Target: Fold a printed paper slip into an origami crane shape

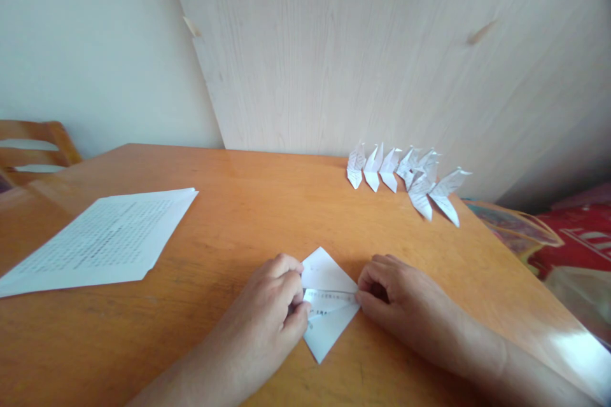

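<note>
A small folded sheet of white paper (pixel 327 273), diamond-shaped with a strip of print across its middle, lies on the wooden table in front of me. My left hand (pixel 281 299) is closed with its fingers and thumb on the paper's left corner, which they hide. At the opposite corner, my right hand (pixel 394 289) pinches the paper's right tip between thumb and forefinger. Creases run crosswise through the paper near the printed strip.
Several folded paper figures (pixel 387 168) stand at the table's (pixel 248 203) far right edge. A stack of printed sheets (pixel 105 235) lies at left. Behind is a pale wooden panel (pixel 310 44). A chair (pixel 38 146) stands far left; a red bag (pixel 582 235) is beyond the right edge.
</note>
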The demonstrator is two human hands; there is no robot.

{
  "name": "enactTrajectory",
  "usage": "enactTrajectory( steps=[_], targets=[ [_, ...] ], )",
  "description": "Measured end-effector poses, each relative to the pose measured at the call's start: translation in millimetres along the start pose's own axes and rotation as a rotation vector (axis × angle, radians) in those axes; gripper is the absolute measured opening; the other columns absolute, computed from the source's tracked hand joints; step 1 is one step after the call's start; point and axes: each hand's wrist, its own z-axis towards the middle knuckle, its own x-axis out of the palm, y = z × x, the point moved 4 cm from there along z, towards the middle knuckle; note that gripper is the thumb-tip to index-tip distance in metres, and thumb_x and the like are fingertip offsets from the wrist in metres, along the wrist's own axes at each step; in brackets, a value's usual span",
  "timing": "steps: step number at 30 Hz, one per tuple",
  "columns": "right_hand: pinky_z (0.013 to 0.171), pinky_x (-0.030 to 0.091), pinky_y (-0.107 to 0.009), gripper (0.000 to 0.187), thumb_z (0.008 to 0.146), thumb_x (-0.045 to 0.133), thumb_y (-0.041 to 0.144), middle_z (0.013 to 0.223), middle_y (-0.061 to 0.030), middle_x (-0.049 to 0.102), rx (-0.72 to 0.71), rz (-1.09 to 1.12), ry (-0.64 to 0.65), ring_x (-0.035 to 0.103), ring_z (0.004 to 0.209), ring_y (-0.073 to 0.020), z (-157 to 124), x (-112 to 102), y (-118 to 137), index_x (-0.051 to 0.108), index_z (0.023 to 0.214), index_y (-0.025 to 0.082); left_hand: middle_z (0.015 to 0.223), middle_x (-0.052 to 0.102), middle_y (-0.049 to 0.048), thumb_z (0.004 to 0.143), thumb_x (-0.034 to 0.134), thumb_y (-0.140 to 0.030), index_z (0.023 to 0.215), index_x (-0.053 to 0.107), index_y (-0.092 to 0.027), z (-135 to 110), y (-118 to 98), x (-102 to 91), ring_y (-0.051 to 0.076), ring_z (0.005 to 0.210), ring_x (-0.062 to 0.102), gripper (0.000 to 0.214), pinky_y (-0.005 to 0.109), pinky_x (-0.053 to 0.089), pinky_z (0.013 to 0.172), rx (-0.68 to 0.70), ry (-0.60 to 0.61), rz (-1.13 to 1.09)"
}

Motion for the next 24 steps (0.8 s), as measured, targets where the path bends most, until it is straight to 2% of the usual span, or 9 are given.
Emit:
enactTrajectory(
  steps=[8,14,19,24],
  targets=[
    [0.058,0.037,-0.028,0.012,0.078,0.063,0.015,0.072,-0.002,0.062,-0.011,-0.007,-0.001,0.054,0.065,-0.0151,0.6,1.4,-1.6,0.061,0.068,0.021,0.11,0.056,0.004,0.085,0.055,-0.013,0.084,0.047,-0.022,0.6,3.0,0.5,0.02,0.096,0.057,0.012,0.035,0.049,0.083,-0.017,-0.002,-0.034],
    [0.059,0.038,-0.028,0.012,0.078,0.062,0.015,0.073,-0.0013,0.062,-0.008,0.002,0.006,0.054,0.066,-0.0145,0.3,1.2,-1.5,0.061,0.069,0.022,0.108,0.055,0.0021,0.082,0.056,-0.009,0.1,0.049,-0.025,0.6,0.1,-3.3,0.02,0.099,0.056,0.026,0.037,0.049,0.088,-0.045,0.014,-0.042],
    [0.058,0.037,-0.028,0.012,0.078,0.062,0.015,0.072,-0.0009,0.062,-0.003,-0.004,0.011,0.054,0.066,-0.0148,0.0,0.7,-0.9,0.061,0.069,0.022,0.117,0.053,0.0028,0.087,0.053,-0.01,0.101,0.055,-0.026,0.1,-1.4,-2.1,0.019,0.104,0.057,0.021,0.035,0.049,0.092,0.022,0.046,-0.053],
    [0.059,0.037,-0.027,0.013,0.078,0.062,0.013,0.071,-0.0003,0.061,0.001,-0.004,0.008,0.053,0.066,-0.0142,0.0,0.0,-0.9,0.06,0.068,0.022,0.125,0.05,0.0044,0.09,0.053,-0.013,0.093,0.061,-0.025,-1.9,0.2,-2.2,0.021,0.117,0.053,0.014,0.037,0.046,0.1,0.043,0.058,-0.045]
  ],
)
